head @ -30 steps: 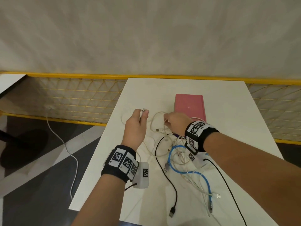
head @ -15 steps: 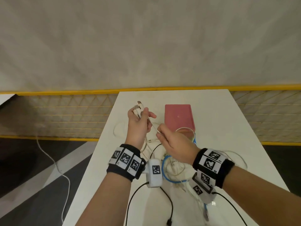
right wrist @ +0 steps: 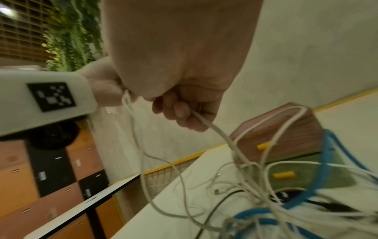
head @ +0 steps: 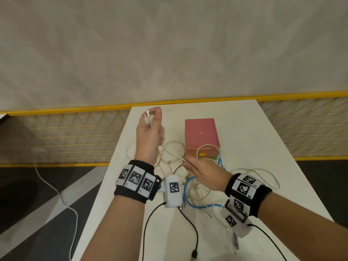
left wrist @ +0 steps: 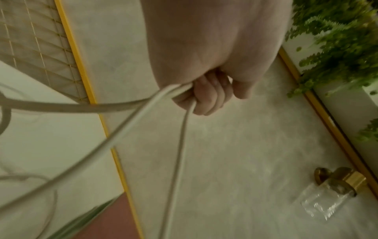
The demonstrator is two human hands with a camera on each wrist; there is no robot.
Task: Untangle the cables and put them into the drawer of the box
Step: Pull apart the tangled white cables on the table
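Observation:
A tangle of white, blue and black cables [head: 199, 193] lies on the white table [head: 254, 140] in front of a pink box [head: 200, 133] with yellow drawer handles [right wrist: 283, 175]. My left hand [head: 150, 129] is raised above the table's left side and grips a white cable [left wrist: 143, 116] in a fist, its metal plug [head: 149, 112] sticking out at the top. My right hand [head: 197, 168] pinches the same white cable [right wrist: 210, 127] lower down, just in front of the box. A blue cable [head: 190, 202] loops under my right wrist.
A black cable [head: 194, 228] with a plug runs toward the table's near edge. A yellow-framed mesh fence [head: 75, 136] stands behind and left of the table. A white cord [head: 62, 196] trails over the dark floor on the left. A white loop drapes over the box front.
My left hand has risen and moved away from me, drawing the white cable out of the pile. My right hand stays low, in front of the box, sliding along the cable.

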